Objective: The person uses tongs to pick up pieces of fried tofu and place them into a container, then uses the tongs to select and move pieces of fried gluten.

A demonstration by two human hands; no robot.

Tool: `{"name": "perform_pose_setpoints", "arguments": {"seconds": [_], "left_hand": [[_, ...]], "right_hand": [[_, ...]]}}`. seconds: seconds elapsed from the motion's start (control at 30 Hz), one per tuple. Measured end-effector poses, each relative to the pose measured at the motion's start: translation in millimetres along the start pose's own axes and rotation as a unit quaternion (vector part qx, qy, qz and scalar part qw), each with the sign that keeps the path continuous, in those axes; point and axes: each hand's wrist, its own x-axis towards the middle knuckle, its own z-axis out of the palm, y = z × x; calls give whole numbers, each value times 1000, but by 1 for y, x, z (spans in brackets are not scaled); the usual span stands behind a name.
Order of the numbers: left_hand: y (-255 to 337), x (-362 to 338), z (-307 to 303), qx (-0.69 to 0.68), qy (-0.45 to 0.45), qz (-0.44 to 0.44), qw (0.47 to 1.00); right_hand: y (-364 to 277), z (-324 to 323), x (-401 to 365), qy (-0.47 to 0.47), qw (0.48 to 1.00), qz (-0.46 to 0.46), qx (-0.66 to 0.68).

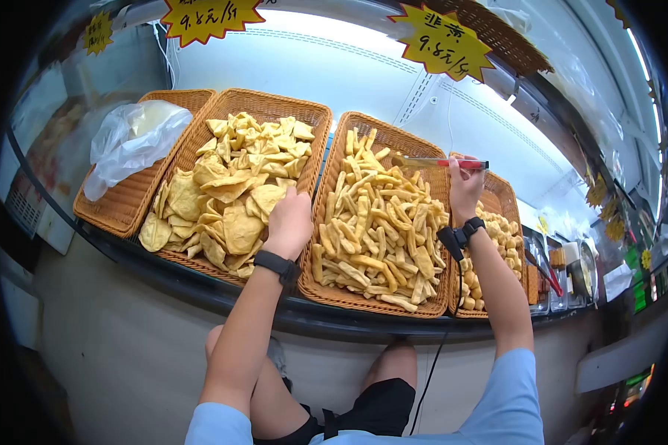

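My right hand (466, 189) is closed around the red handle of a pair of tongs (425, 161). The metal end of the tongs points left over the back of a wicker basket (355, 300) heaped with pale yellow fried sticks (382, 215). At the right rim of the neighbouring wicker basket (226, 96), my left hand (289, 221) has its fingers curled over the edge. Flat, puffy yellow fried pieces (241, 228) fill that basket and lie beside the left fingers. Black bands sit on both wrists.
A crumpled plastic bag (137, 141) lies in the leftmost basket (107, 210). Small golden cubes (501, 241) fill the basket on the right. Metal trays (560, 289) stand farther right. Yellow price signs (441, 43) hang above, and a dark counter edge (334, 319) runs along the front.
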Motion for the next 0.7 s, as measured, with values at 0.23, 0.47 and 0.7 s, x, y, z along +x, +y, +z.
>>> {"name": "perform_pose_setpoints", "arguments": {"seconds": [0.23,0.47,0.7], "left_hand": [[2,0,-1,9,-9,-10,1000],[3,1,-1,19,-6,-9,1000],[4,3,-2,13,-14,-13,1000]], "right_hand": [[-18,11,-6,56,998,-20,-25],[-35,-2,6,91,987,62,118],[-89,-35,8,88,983,42,157]]}}
